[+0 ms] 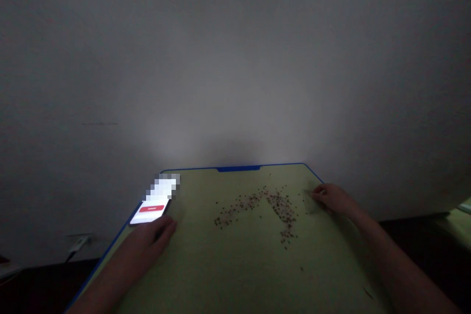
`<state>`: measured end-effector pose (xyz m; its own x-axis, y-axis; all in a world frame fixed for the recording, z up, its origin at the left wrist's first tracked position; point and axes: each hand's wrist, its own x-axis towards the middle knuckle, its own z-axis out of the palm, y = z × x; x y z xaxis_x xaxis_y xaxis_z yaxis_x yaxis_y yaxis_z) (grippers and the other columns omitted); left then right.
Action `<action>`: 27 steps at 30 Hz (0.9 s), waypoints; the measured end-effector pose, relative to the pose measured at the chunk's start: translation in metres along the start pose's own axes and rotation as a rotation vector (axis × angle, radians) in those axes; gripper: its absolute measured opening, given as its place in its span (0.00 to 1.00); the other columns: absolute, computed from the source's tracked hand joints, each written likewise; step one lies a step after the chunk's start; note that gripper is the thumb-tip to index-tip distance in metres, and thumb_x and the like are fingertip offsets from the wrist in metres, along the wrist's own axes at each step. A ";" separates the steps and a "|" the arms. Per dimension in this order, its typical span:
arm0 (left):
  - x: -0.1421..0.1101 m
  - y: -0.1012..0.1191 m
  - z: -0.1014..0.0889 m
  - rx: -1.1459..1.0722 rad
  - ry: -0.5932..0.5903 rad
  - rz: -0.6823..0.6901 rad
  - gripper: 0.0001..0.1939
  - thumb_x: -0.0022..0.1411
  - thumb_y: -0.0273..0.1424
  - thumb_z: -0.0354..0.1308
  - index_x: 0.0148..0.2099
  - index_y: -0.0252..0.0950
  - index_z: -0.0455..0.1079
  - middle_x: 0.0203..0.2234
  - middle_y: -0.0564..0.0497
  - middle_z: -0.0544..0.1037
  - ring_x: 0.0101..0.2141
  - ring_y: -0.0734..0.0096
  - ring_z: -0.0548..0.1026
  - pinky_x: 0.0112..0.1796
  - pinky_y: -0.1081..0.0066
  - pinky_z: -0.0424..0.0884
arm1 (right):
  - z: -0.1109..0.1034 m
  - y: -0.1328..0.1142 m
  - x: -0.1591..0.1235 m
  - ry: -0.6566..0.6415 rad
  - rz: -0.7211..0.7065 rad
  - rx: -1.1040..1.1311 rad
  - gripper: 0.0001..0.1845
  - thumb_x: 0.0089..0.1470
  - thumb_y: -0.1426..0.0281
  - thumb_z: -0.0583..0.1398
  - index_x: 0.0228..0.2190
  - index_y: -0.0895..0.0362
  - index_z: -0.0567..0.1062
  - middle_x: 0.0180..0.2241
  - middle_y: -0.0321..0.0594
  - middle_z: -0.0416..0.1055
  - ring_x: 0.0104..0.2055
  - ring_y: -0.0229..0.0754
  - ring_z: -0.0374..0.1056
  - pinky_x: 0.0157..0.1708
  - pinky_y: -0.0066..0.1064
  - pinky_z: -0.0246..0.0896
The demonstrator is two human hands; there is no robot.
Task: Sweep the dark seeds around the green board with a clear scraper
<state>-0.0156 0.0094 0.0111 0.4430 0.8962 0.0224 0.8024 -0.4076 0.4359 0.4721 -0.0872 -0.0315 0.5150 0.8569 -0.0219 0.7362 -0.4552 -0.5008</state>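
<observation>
A pale green table (228, 260) with a blue rim stands against a grey wall. A lit phone (151, 210) lies at its left edge, showing a white screen with a red bar. My left hand (156, 235) rests just below the phone, fingers curled near its lower end, touching or almost touching it. Many small brown seeds or beads (270, 206) are scattered across the table's middle right. My right hand (333, 198) lies at the right edge with fingers pinched on a small pale thing (311, 202), perhaps a clear bag or card; the dim light hides what it is.
The bare grey wall (235, 59) fills the upper view. A dark floor shows at both sides of the table. A wall socket with a plug (79, 243) sits low at the left. Another pale green surface (464, 206) peeks in at the far right.
</observation>
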 end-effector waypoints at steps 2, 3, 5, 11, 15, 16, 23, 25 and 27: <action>-0.001 0.001 -0.001 0.001 0.006 -0.004 0.21 0.59 0.45 0.40 0.28 0.37 0.66 0.22 0.52 0.74 0.26 0.67 0.71 0.28 0.72 0.61 | 0.005 -0.008 0.008 0.043 -0.015 -0.053 0.10 0.49 0.66 0.57 0.27 0.58 0.77 0.20 0.40 0.74 0.20 0.40 0.69 0.22 0.28 0.58; -0.001 0.002 -0.003 -0.003 0.015 -0.007 0.21 0.59 0.45 0.40 0.28 0.37 0.66 0.22 0.52 0.74 0.26 0.67 0.71 0.28 0.72 0.61 | 0.007 -0.012 0.013 0.067 -0.026 -0.077 0.10 0.49 0.65 0.58 0.28 0.58 0.77 0.23 0.42 0.75 0.24 0.41 0.70 0.25 0.28 0.59; -0.004 0.002 -0.007 -0.022 0.046 -0.022 0.21 0.59 0.45 0.40 0.29 0.37 0.67 0.23 0.52 0.74 0.26 0.67 0.71 0.28 0.72 0.61 | 0.012 -0.019 0.027 0.106 -0.046 -0.117 0.11 0.48 0.65 0.58 0.28 0.58 0.77 0.28 0.44 0.76 0.31 0.44 0.71 0.29 0.29 0.59; -0.011 0.005 -0.018 -0.066 0.193 -0.118 0.21 0.59 0.44 0.40 0.31 0.36 0.68 0.23 0.51 0.74 0.26 0.67 0.71 0.26 0.72 0.60 | 0.029 -0.040 0.071 0.164 -0.091 -0.175 0.12 0.50 0.65 0.56 0.30 0.58 0.77 0.32 0.48 0.76 0.34 0.47 0.71 0.31 0.31 0.59; -0.011 0.003 -0.016 -0.060 0.190 -0.127 0.20 0.59 0.43 0.40 0.30 0.36 0.67 0.22 0.51 0.74 0.25 0.68 0.70 0.26 0.73 0.60 | 0.042 -0.059 0.095 0.172 -0.132 -0.188 0.11 0.52 0.67 0.55 0.31 0.58 0.77 0.30 0.47 0.75 0.33 0.45 0.70 0.31 0.31 0.59; -0.011 0.001 -0.015 -0.059 0.175 -0.129 0.20 0.60 0.43 0.40 0.30 0.36 0.67 0.22 0.52 0.74 0.25 0.68 0.70 0.26 0.73 0.60 | 0.044 -0.064 0.100 0.165 -0.148 -0.189 0.11 0.53 0.67 0.55 0.30 0.58 0.76 0.30 0.46 0.75 0.33 0.44 0.70 0.31 0.31 0.59; -0.009 -0.009 -0.012 -0.065 0.079 -0.111 0.22 0.61 0.47 0.39 0.31 0.38 0.67 0.24 0.52 0.75 0.27 0.67 0.71 0.28 0.73 0.63 | 0.061 -0.097 0.119 0.054 -0.313 -0.140 0.13 0.58 0.64 0.55 0.40 0.59 0.71 0.40 0.40 0.70 0.38 0.39 0.68 0.38 0.38 0.65; -0.009 -0.009 -0.012 -0.062 0.087 -0.120 0.22 0.60 0.47 0.40 0.30 0.38 0.67 0.24 0.53 0.75 0.27 0.67 0.72 0.28 0.73 0.63 | 0.065 -0.104 0.120 0.037 -0.361 -0.115 0.12 0.57 0.65 0.55 0.39 0.59 0.71 0.39 0.40 0.70 0.37 0.40 0.68 0.38 0.38 0.64; -0.009 -0.007 -0.012 -0.057 0.102 -0.132 0.22 0.60 0.47 0.40 0.30 0.38 0.67 0.23 0.53 0.75 0.26 0.68 0.71 0.27 0.73 0.63 | 0.069 -0.111 0.118 0.020 -0.418 -0.085 0.10 0.57 0.66 0.56 0.36 0.59 0.72 0.36 0.39 0.71 0.36 0.39 0.67 0.38 0.35 0.63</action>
<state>-0.0301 0.0062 0.0190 0.2897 0.9557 0.0515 0.8257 -0.2767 0.4916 0.4210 0.0814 -0.0376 0.1722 0.9675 0.1852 0.9166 -0.0885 -0.3899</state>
